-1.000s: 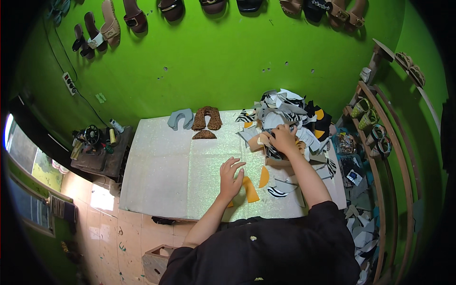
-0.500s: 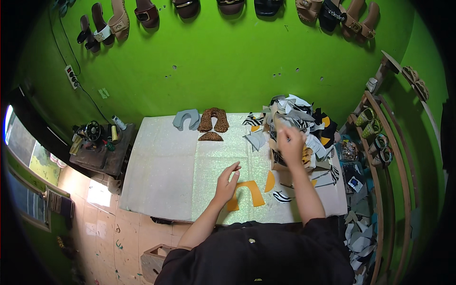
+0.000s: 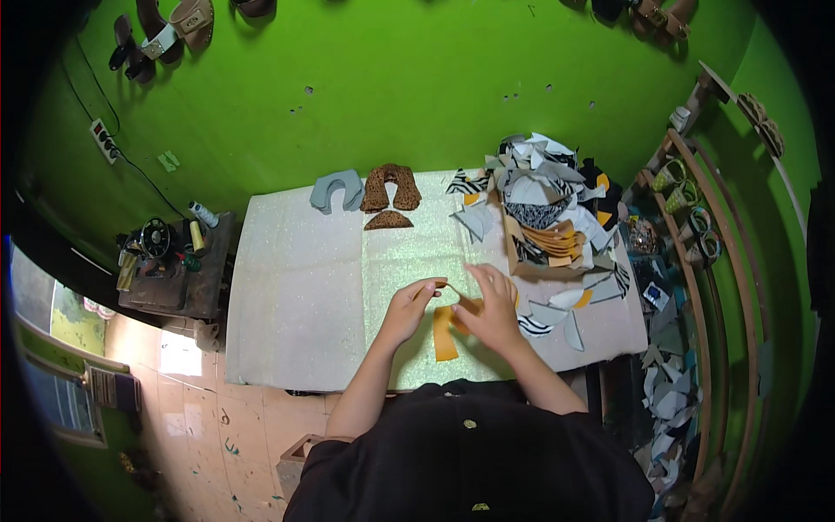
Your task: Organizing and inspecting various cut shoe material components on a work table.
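My left hand [image 3: 410,306] and my right hand [image 3: 489,304] meet over the near middle of the white glittery worktable [image 3: 296,287]. Between them they pinch a thin tan strip [image 3: 445,284], fingers closed on its two ends. Flat orange cut pieces [image 3: 445,332] lie on the table right under my hands, partly hidden by my right hand. To the right sits a cardboard tray [image 3: 546,245] with a stack of orange pieces, surrounded by a heap of grey, white and zebra-print offcuts [image 3: 539,178].
Brown leopard-print upper pieces [image 3: 390,187] and a grey piece [image 3: 336,190] lie at the table's far edge. A black sewing machine [image 3: 156,239] stands on a small table to the left. Shelving with shoes [image 3: 687,217] rises on the right; scraps litter the floor there.
My right hand has come back from the scrap heap to the table's near middle. My left hand lifted off the orange pieces, and both now hold a tan strip.
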The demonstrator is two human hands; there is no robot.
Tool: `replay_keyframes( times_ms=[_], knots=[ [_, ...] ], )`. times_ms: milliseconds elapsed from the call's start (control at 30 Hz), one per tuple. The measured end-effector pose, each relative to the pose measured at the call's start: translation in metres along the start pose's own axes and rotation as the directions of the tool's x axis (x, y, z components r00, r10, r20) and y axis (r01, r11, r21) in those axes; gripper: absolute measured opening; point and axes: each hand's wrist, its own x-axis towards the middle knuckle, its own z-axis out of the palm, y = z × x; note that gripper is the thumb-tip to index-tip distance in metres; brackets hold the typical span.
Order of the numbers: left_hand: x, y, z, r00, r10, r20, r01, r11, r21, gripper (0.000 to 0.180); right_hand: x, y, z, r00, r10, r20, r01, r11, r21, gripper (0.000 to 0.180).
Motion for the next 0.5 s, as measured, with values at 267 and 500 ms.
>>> replay_keyframes(
  times_ms=[267,500],
  knots=[
    [-0.011,0.006,-0.024,0.989,0.149,-0.001,-0.139,0.923,0.358,0.025,-0.022,0.027,0.03,0.908,0.244,0.341,-0.387,0.801,0.457,0.024],
    [-0.02,-0.001,-0.039,0.982,-0.188,0.019,0.184,0.975,0.121,0.025,-0.025,0.027,0.024,0.857,0.337,0.39,-0.514,0.612,0.601,0.021]
  ],
)
